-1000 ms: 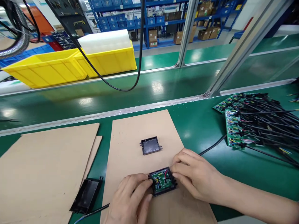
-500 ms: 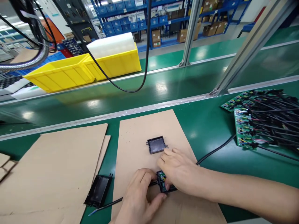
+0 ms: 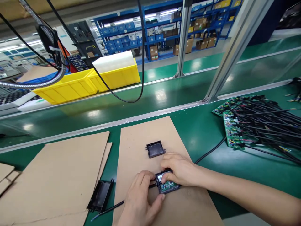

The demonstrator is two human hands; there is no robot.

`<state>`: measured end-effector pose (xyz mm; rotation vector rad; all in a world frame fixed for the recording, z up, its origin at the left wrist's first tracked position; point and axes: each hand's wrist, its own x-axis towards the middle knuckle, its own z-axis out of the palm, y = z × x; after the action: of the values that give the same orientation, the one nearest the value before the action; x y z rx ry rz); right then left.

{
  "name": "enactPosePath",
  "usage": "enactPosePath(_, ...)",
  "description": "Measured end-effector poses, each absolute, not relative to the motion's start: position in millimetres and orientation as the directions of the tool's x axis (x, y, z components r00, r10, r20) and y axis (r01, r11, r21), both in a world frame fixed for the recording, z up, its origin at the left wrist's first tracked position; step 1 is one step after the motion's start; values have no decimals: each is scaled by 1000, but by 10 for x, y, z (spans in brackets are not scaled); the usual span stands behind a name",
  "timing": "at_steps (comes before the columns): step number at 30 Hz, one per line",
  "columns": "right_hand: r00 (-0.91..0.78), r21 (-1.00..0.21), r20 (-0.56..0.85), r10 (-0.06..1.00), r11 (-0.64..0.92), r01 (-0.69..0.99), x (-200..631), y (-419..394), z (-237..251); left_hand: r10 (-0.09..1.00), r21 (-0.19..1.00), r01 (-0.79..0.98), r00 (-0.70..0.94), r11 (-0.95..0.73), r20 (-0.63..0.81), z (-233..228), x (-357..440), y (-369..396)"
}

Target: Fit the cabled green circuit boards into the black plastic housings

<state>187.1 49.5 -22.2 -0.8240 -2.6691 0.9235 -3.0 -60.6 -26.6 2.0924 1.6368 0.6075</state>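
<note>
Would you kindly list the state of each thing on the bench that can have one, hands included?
Left hand: gripping the small black housing's left edge.
Right hand: fingers curled over the housing's far edge.
Small black housing: open-topped, green board seated inside, resting on the cardboard sheet.
Black cover: lying separate, hollow side up.
Black tray: lying untouched at the cardboard's left edge.
Wired circuit boards: piled loosely, untouched.

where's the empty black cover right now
In the head view the empty black cover lies low and centre on the cardboard sheet, just beyond the right hand and the open housing both hands grip.
</note>
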Motion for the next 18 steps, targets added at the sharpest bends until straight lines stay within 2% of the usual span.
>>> enactPosePath(3, -805, -679, 90, 586, 628, 381, 2031, 491, -125, 976, 542, 812, 193, -218, 104, -271, -29, -627)
enactPosePath(6, -797, -644, 96, 597, 648, 408, 2215, 446, -43, 966, 477, 840, 215, -257, 141, -310, -37, -663)
enactPosePath(10, -817, -602, -10, 576, 649, 465, 2389, 372, -44, 891, 278, 866, 327, -416, 315, -402, -52, -713)
enactPosePath(13, -804, -570, -19, 594, 654, 497, 2446, 354, -113, 829, 133, 864, 407, -486, 384, -450, -67, -716)
enactPosePath(15, -798, -559, 5, 603, 663, 498, 2462, 358, -168, 819, 122, 856, 425, -502, 386, -470, -76, -706)
enactPosePath(18, -804, -531, 58, 592, 700, 477, 2464, 361, -231, 838, 182, 850, 410, -494, 360, -506, -67, -707)
